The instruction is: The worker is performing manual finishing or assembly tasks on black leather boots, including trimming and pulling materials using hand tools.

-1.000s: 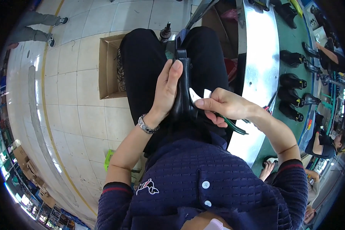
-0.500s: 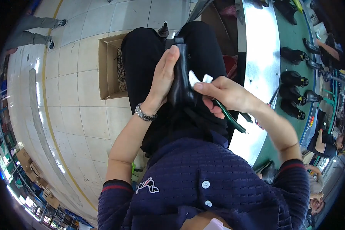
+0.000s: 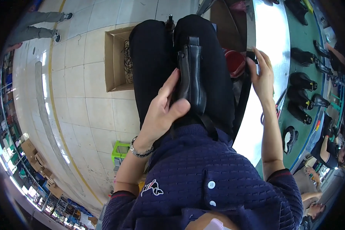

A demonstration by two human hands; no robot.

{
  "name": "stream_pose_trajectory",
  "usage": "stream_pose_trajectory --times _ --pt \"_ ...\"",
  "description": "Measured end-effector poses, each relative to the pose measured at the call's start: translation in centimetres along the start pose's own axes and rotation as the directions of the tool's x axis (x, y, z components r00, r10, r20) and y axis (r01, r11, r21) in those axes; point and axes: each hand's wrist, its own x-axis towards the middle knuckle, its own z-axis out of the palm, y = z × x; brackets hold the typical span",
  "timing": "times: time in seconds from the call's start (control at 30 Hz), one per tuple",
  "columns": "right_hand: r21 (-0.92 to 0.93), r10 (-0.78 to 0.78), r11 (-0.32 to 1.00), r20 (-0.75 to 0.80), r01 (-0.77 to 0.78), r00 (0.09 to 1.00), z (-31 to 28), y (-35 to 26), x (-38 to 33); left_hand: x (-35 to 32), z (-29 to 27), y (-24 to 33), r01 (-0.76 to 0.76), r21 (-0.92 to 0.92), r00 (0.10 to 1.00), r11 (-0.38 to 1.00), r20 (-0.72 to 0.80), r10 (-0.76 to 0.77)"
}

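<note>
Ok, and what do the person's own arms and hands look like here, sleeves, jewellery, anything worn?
Both hands are bare, no gloves. The left hand has a silver beaded metal bracelet at the wrist. Both forearms are uncovered: the dark navy textured knit top has its sleeves pushed up to the elbows, with dark red-edged cuffs. The right hand shows no rings or wristwear.

Tall black leather boot (image 3: 191, 76): lower end hidden behind left hand (image 3: 161, 111) and navy sweater.
Right hand (image 3: 262, 74): small item at fingertips too blurred to identify.
Open brown cardboard box (image 3: 117, 57): dark contents unclear.
</note>
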Motion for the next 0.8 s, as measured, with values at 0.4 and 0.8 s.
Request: stream_pose_trajectory --times 0.4,0.8 --pt "0.938 -0.127 0.273 0.257 -0.215 0.958 3.4 -17.5 2.2 -0.7 -0.7 2.5 0.041 0.508 0.997 0.86 0.033 -0.067" --pt "0.966 -0.258 0.04 0.257 -0.255 0.931 3.5 -15.9 4.2 -1.2 1.6 0.3 -0.204 0.762 0.955 0.614 0.018 0.295"
